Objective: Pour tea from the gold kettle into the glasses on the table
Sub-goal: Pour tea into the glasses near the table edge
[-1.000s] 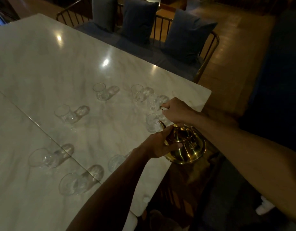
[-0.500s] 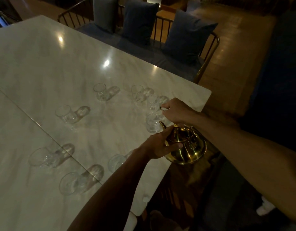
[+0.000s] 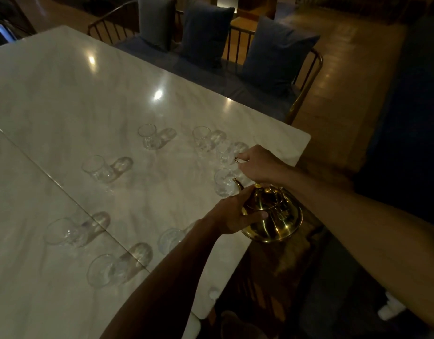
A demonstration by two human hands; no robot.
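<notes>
A shiny gold kettle hangs over the table's right edge, tilted with its thin spout at the rim of a clear glass. My right hand grips the kettle's handle from above. My left hand is pressed against the kettle's left side, thumb across its belly. Several other clear glasses stand on the white marble table, among them one at the back, one to the left and one near me. I cannot tell whether tea is flowing in the dim light.
A bench with a gold metal frame and dark blue cushions stands behind the table. A seam runs diagonally across the tabletop. Wooden floor lies to the right, and the table's right edge is under the kettle.
Almost nothing has changed: both hands and the kettle stay where they were at the same glass. The view has shifted very slightly.
</notes>
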